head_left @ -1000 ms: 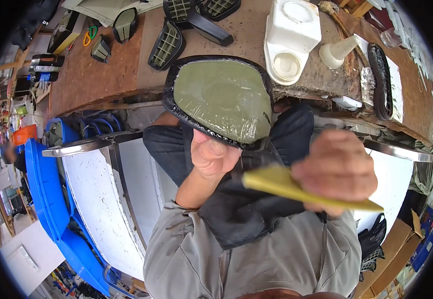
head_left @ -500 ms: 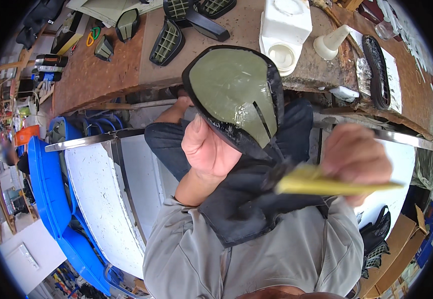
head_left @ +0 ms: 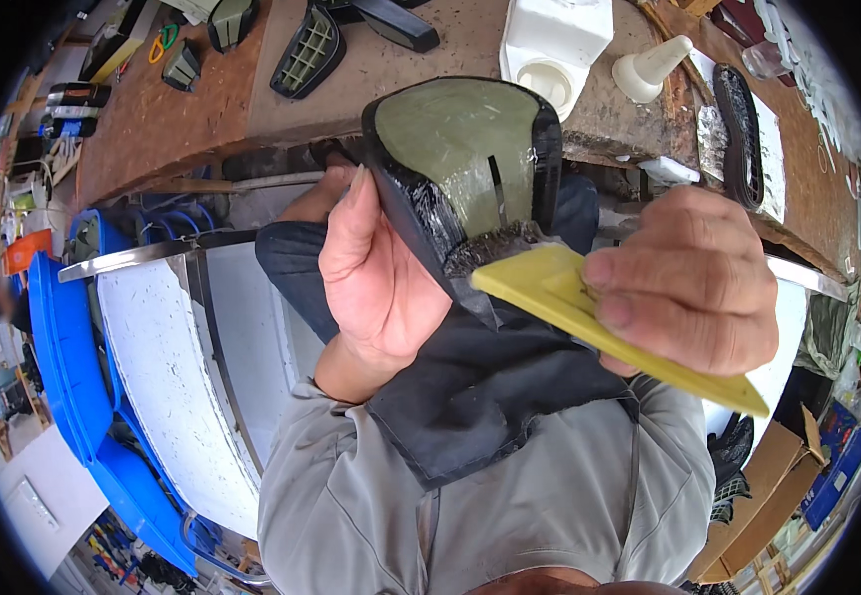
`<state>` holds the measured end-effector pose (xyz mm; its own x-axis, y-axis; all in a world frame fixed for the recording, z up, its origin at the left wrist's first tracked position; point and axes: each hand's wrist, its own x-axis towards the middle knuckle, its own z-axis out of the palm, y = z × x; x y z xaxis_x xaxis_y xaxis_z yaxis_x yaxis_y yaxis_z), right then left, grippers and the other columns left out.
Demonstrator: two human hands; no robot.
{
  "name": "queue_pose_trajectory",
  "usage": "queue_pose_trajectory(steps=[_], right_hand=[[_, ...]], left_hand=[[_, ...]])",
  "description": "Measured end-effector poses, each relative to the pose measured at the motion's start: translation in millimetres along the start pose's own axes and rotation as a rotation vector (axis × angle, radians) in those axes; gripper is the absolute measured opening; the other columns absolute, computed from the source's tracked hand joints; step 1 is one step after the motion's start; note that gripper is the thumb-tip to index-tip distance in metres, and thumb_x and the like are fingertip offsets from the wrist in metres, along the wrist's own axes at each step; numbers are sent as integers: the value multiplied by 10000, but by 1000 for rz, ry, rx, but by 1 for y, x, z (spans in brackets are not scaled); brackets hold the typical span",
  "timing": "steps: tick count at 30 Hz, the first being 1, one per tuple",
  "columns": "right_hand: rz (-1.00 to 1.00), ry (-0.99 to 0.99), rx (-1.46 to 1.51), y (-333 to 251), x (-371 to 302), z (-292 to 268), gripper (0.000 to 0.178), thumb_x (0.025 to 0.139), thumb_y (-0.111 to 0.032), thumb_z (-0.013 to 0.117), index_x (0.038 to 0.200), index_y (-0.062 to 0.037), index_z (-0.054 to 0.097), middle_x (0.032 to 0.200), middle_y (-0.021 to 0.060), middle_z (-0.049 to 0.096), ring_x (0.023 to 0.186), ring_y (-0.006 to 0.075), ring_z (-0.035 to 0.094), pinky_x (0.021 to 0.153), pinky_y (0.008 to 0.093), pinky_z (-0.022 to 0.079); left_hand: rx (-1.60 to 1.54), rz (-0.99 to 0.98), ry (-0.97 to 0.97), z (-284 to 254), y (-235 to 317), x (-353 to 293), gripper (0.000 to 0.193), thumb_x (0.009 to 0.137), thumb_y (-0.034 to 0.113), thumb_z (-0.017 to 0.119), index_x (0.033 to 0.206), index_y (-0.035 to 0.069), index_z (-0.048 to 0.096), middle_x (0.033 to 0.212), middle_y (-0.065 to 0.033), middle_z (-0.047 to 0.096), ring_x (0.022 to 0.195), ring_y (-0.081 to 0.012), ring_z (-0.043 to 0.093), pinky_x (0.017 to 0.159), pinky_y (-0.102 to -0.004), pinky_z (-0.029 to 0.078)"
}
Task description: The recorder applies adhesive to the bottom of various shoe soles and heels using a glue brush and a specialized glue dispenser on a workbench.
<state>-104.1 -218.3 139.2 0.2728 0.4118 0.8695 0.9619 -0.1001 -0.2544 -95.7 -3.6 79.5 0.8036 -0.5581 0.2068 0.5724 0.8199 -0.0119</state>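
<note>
Over my lap, my left hand (head_left: pixel 379 273) holds a curved black-rimmed piece with an olive-green face (head_left: pixel 440 144). My thumb rests along its left side, and the rest of the grip is partly hidden beneath. A short slot cuts into the green face, and the black border looks wet and shiny. My right hand (head_left: pixel 693 283) is closed on a flat, yellow-handled brush (head_left: pixel 550 293). The brush's dark bristles touch the piece's near edge, below the slot.
On the brown workbench (head_left: pixel 183 129) ahead stand a white container with a round opening (head_left: pixel 550 74) and a cream funnel-shaped cone (head_left: pixel 649 71). A green-gridded black piece (head_left: pixel 307 55) and a black sole (head_left: pixel 740 134) lie there too. A blue plastic bin (head_left: pixel 68 367) stands left, a cardboard box (head_left: pixel 763 506) right.
The brush has moved up and left from beside the piece onto its near edge. The piece has tilted, its green face now seen more obliquely. The view has shifted slightly.
</note>
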Motion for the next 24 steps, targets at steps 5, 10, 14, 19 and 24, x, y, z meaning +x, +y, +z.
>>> queue_pose_trajectory(steps=[5, 10, 14, 19, 24], right_hand=[[3, -73, -80, -24, -3, -3, 159, 772, -178, 677, 844, -41, 636, 794, 99, 653, 591, 185, 581, 485, 271, 402], [26, 1, -193, -28, -11, -6, 144, 721, -137, 668, 819, -33, 649, 771, 86, 643, 573, 161, 553, 483, 264, 390], [58, 4, 63, -30, -22, -25, 132, 691, -53, 672, 809, 3, 655, 778, 97, 643, 525, 160, 551, 429, 246, 370], [473, 667, 181, -14, -48, -39, 226, 770, -111, 667, 883, 78, 616, 701, 181, 586, 514, 183, 553, 470, 244, 423], [958, 946, 48, 41, -69, -35, 147, 852, -43, 620, 954, 59, 596, 728, 80, 599, 503, 97, 522, 462, 204, 410]], left_hand=[[-150, 36, 64, 4, -1, 5, 363, 975, 215, 415, 1271, 11, 470, 1317, -128, 498, 1252, -269, 439, 1091, -472, 286], [-68, 50, 75, 2, -1, 11, 349, 976, 214, 408, 1241, 7, 503, 1281, -123, 533, 1239, -259, 456, 1075, -457, 312], [-66, 8, -8, -11, 1, 27, 383, 975, 211, 398, 1298, 10, 445, 1338, -134, 476, 1270, -277, 419, 1095, -480, 278], [22, 19, -87, -56, 5, 98, 415, 935, 128, 471, 1314, -24, 401, 1342, -155, 460, 1285, -288, 395, 1100, -465, 288], [14, 103, -110, -116, 15, 184, 349, 921, 43, 474, 1258, -44, 443, 1272, -161, 512, 1196, -261, 482, 1077, -430, 347]])
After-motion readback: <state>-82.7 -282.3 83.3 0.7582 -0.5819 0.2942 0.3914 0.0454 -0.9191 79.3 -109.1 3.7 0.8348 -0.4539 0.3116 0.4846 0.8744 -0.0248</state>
